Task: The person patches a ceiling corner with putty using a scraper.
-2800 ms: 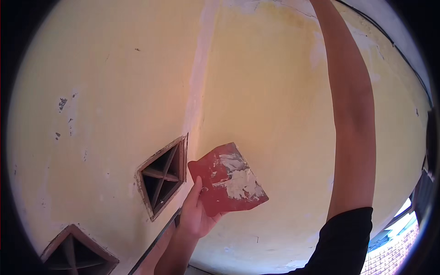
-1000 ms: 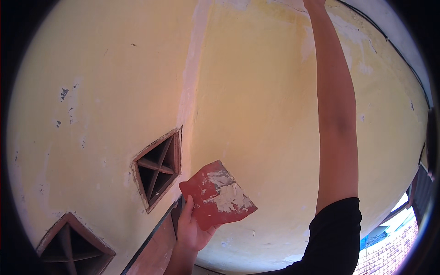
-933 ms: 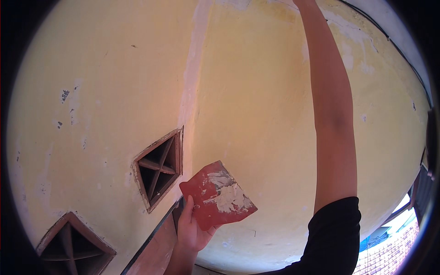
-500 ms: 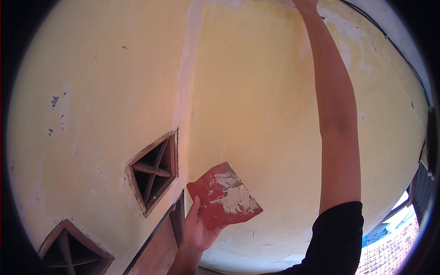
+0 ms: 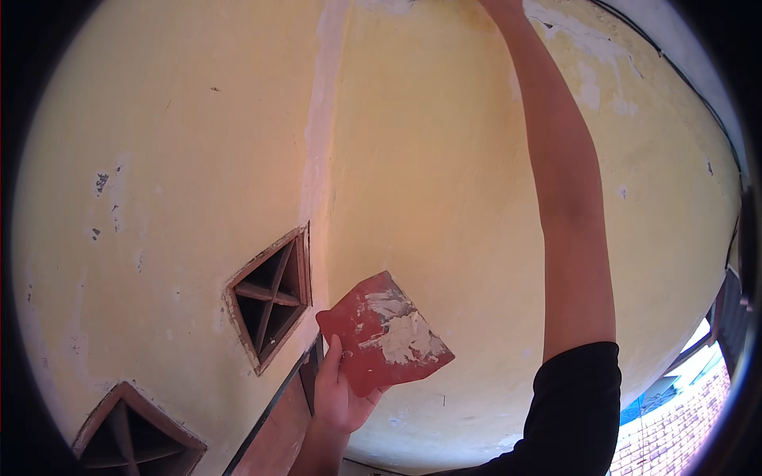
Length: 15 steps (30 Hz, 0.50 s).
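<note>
My left hand (image 5: 341, 401) grips a flat red putty spreader (image 5: 349, 339) by its lower left side, thumb on the upper face. Pale putty (image 5: 409, 339) is smeared over the spreader's right half, with thinner streaks near its top corner. Stretched far up, my right arm reaches the top of the yellow wall (image 5: 429, 182). Only the lower part of my right hand (image 5: 502, 6) shows at the upper edge; its fingers, and anything in them, are out of the picture. Whitish patches (image 5: 587, 44) of filler lie on the wall beside it.
A pale vertical strip (image 5: 319, 119) runs down the wall's corner. Left of it are two brown-framed vent openings (image 5: 270, 297) with crossed bars, and chipped paint spots (image 5: 101, 182). A dark cable (image 5: 683, 75) follows the wall's upper right edge. A brick surface (image 5: 675, 428) shows at lower right.
My right hand and arm have shifted left along the top of the wall. The spreader has risen slightly in my left hand's hold. The view has also moved a little.
</note>
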Each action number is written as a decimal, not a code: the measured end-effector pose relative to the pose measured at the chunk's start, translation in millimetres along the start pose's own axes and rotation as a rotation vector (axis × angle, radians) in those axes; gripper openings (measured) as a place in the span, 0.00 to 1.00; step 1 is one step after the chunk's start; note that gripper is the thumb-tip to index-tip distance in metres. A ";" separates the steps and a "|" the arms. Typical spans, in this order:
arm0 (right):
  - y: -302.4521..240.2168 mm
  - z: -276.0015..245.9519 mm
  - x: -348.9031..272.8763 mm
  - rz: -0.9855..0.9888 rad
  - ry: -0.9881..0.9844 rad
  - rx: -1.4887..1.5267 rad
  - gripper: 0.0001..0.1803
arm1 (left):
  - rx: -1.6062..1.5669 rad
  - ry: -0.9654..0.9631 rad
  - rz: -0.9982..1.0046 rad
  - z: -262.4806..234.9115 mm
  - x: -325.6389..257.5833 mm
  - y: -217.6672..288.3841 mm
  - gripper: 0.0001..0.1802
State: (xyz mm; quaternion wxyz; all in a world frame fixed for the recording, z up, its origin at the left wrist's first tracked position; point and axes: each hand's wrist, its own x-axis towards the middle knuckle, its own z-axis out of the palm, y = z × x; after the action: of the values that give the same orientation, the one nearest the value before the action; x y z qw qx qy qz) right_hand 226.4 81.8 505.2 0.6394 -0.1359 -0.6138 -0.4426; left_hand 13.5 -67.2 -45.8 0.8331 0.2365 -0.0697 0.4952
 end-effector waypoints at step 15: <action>-57.7 35.1 -31.0 0.108 -0.070 0.209 0.21 | -0.021 -0.026 0.066 -0.9 -41.0 28.5 0.31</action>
State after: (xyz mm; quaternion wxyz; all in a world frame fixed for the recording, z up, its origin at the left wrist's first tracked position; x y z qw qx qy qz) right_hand 165.3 86.4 463.2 0.6513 -0.1168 -0.6703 -0.3361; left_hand -31.6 -88.0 -51.8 0.8176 0.2317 -0.0934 0.5188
